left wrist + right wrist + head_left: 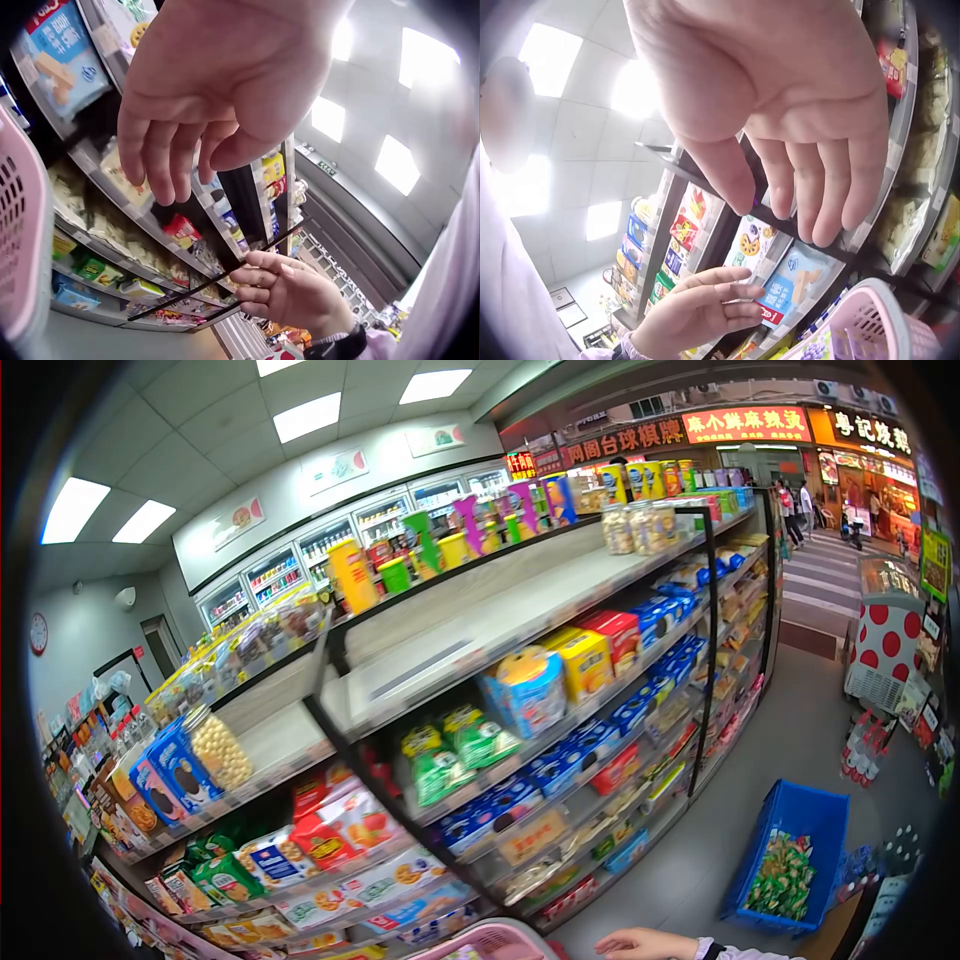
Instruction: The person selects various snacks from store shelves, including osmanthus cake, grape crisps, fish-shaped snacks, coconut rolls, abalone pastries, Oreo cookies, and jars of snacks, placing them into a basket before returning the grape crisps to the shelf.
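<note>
My right hand (648, 943) is low in the head view, fingers loosely extended, holding nothing. It shows large in the right wrist view (780, 112) and again in the left wrist view (292, 296). The left hand (217, 82) hangs with relaxed, slightly bent fingers and grips nothing; the right wrist view shows it too (697, 315), palm turned toward the other hand. A pink basket (500, 935) stands at the bottom, beside the shelf and left of my right hand; purple-printed packs (829, 346) lie in it.
A long shelf unit (440, 620) bears green bags (435, 765), a yellow box (582, 660), blue packs and jars (218, 750). A blue crate (738, 880) with green packets stands on the floor at the right. Behind it are a polka-dot freezer (885, 645) and the street.
</note>
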The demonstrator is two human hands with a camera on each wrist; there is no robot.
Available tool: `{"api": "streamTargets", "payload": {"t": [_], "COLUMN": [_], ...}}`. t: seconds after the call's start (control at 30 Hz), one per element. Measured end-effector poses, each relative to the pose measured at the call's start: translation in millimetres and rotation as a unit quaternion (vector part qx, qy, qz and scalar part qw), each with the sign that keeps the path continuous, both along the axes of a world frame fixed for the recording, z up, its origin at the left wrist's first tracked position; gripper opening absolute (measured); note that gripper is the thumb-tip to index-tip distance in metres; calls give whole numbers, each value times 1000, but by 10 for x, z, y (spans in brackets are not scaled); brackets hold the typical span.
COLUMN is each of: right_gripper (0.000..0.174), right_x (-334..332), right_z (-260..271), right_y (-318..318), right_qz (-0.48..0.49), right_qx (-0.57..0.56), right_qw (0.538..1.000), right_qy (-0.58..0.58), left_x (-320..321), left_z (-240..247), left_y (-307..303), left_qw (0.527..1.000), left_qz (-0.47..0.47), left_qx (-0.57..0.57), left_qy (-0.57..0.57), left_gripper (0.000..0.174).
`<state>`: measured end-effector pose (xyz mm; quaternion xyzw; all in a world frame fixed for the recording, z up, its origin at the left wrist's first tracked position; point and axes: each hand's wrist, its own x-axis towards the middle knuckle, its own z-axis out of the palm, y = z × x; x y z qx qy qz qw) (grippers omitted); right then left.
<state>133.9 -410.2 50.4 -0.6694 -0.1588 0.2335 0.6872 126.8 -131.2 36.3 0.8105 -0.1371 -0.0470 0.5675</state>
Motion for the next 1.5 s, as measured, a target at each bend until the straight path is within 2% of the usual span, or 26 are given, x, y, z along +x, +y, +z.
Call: {"api": "streamTargets", "payload": {"t": [0.1, 0.17, 0.27, 0.37, 0.43, 0.53, 0.63, 0.7, 0.77, 0.8, 0.9, 0.93, 1.07, 1.1, 1.17, 1.23, 1.3, 1.37, 1.43, 1.5], "right_gripper": [34, 40, 39, 34, 29, 29, 29, 31, 35, 33, 30, 30, 35, 35, 36, 40, 42, 46, 51, 56], "right_x": [85, 149, 136, 155, 113, 206, 426, 615, 899, 1001, 1418, 1572, 2153, 2294, 2582, 2904, 3228, 3660, 4154, 4632], "right_z": [19, 196, 465, 430, 464, 443, 395, 300, 275, 345, 568, 677, 1045, 1181, 1541, 1929, 2354, 2662, 2898, 3108], "right_y": [-621, -1088, -1611, -1940, -2069, -2250, -2412, -2530, -2678, -2725, -2797, -2832, -2976, -3015, -3088, -3225, -3339, -3561, -3775, -3980], "right_qz": [8, 44, -5, -75, -138, -153, -156, -147, -125, -148, -198, -196, -216, -224, -235, -230, -263, -264, -310, -336], "right_qx": [0, -40, -42, -1, 24, 5, 19, 6, -40, -26, -6, -26, -36, -46, -54, -54, -41, -29, -59, -135], "right_qw": [1000, 998, 999, 997, 990, 988, 987, 989, 991, 989, 980, 980, 971, 965, 956, 947, 922, 899, 854, 805], "right_qy": [-6, 28, 24, 6, -13, -9, 29, 34, 15, 16, -20, -24, -96, -125, -164, -216, -280, -347, -413, -471], "left_x": [159, 327, 386, 473, 581, 830, 1138, 1353, 1611, 1761, 2147, 2284, 2992, 3129, 3406, 3673, 3889, 4132, 4433, 4843], "left_z": [498, 363, 821, 963, 928, 896, 914, 869, 939, 945, 881, 931, 973, 1175, 1731, 2194, 2667, 3063, 3387, 3589], "left_y": [-952, -1425, -2078, -2447, -2568, -2659, -2702, -2717, -2696, -2675, -2659, -2633, -2786, -2876, -3097, -3368, -3702, -4030, -4340, -4649], "left_qw": [997, 997, 993, 982, 978, 979, 986, 981, 982, 982, 964, 963, 979, 979, 961, 941, 901, 887, 886, 900], "left_qz": [-9, -46, -101, -149, -172, -172, -162, -143, -153, -169, -138, -138, -172, -192, -271, -305, -287, -247, -183, -116], "left_qx": [-69, -59, -59, -78, -76, -61, -32, -102, -90, -76, -191, -189, -93, -69, -23, 21, -12, -11, -5, -10], "left_qy": [23, -19, 25, 85, 89, 85, 34, 79, 67, 27, 125, 133, -57, 3, -51, -146, -326, -390, -427, -419], "left_gripper": [23, 23, 23, 23, 23, 23, 23, 24, 24, 25, 25, 25, 24, 25, 24, 27, 27, 29, 38, 50]}}
